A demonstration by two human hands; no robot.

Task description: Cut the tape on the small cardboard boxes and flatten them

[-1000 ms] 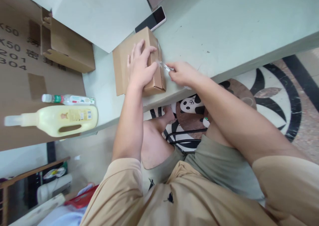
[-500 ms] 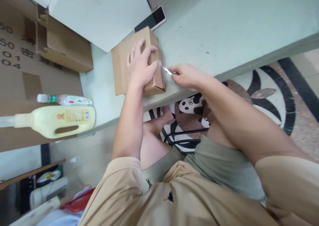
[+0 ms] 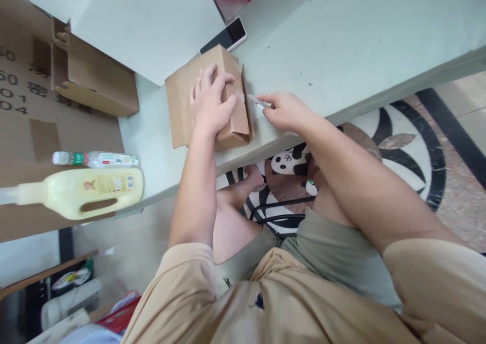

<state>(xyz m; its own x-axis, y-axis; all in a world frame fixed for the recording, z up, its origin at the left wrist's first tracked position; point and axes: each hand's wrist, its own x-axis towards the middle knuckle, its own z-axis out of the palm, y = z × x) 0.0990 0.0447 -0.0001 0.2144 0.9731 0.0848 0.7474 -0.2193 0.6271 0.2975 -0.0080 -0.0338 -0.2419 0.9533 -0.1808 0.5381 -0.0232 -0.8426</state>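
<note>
Cardboard box [image 3: 239, 115] on the table [image 3: 341, 45]: the left hand [image 3: 212, 101] lies on its top, fingers spread. To the box's right, the right hand [image 3: 284, 112] is closed around a slim tool [image 3: 259, 101], tip by the box's edge. Beyond the box lies a phone [image 3: 225, 36].

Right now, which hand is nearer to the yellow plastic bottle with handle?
Left: the left hand, on the brown cardboard box, is right of the bottle; the right hand is farther right.
</note>
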